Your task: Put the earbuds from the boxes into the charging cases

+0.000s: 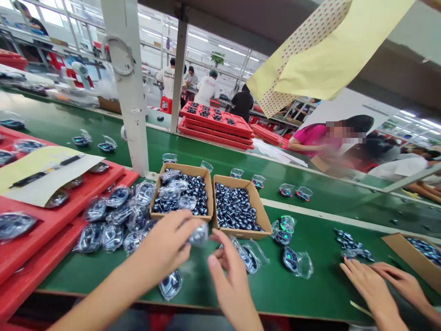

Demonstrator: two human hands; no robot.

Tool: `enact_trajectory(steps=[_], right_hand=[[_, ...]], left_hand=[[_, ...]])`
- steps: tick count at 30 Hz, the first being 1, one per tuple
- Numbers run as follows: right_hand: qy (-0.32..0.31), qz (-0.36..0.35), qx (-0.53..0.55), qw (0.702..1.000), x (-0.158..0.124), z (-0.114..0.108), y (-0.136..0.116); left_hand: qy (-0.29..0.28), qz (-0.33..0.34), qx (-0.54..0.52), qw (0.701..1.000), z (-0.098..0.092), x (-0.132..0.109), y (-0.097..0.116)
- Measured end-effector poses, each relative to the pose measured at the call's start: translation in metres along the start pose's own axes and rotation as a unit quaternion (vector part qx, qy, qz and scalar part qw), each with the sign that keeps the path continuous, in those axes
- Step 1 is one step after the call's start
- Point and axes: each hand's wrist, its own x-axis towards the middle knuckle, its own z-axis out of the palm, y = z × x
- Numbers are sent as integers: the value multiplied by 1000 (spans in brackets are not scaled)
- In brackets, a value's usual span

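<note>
My left hand (165, 248) is closed on a small clear plastic bag (199, 234) with a shiny item inside, just in front of the cardboard boxes. My right hand (232, 285) is open beside it, its fingers near a bagged dark oval part (248, 259) on the green conveyor belt (220, 285). Another bagged part (170, 284) lies just below my left hand. A heap of bagged parts (113, 225) sits to the left. Two cardboard boxes (182, 193) (237, 207) hold dark glossy pieces, and bags lie on top in the left box.
Red trays (44, 230) with bagged parts and a yellow paper sheet lie at the left. At the right, a co-worker's hands (375, 285) rest near loose parts and a cardboard box (413, 257). A white post (126, 78) and stacked red trays stand beyond the belt.
</note>
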Motion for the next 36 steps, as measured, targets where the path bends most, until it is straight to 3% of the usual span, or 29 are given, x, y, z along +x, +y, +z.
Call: enact_trajectory(steps=[3, 5, 7, 9, 11, 13, 15, 18, 21, 24, 27, 32, 36], right_hand=[[-50, 151, 219, 963, -5, 24, -3], [-83, 191, 306, 929, -8, 29, -1], [-110, 173, 339, 918, -12, 27, 2], [-104, 117, 314, 937, -15, 24, 2], [-96, 70, 275, 954, -18, 22, 1], [-91, 79, 291, 949, -20, 24, 1], [-73, 133, 334, 930, -22, 27, 3], [-52, 189, 341, 919, -24, 27, 6], [-85, 165, 287, 940, -26, 19, 3], [-123, 124, 170, 970, -27, 12, -4], [-151, 100, 53, 982, -29, 12, -11], [-223, 83, -14, 971, -33, 13, -16], [-209, 77, -25, 975, -41, 9, -14]], left_hand=[[27, 36, -113, 993, 14, -27, 23], [28, -12, -234, 972, 25, -43, 31], [54, -115, -336, 933, 33, -55, 34], [69, -198, -374, 904, 37, -60, 33], [51, -226, -356, 905, 37, -62, 31], [62, -201, -301, 930, 36, -63, 29], [131, -153, -227, 953, 38, -65, 30], [182, -64, -194, 962, 43, -72, 36], [129, -104, -293, 942, 44, -77, 39], [21, -177, -371, 911, 38, -75, 33], [-62, -181, -384, 903, 35, -72, 26], [-54, -189, -362, 911, 39, -80, 28], [-43, -175, -352, 919, 35, -87, 35]])
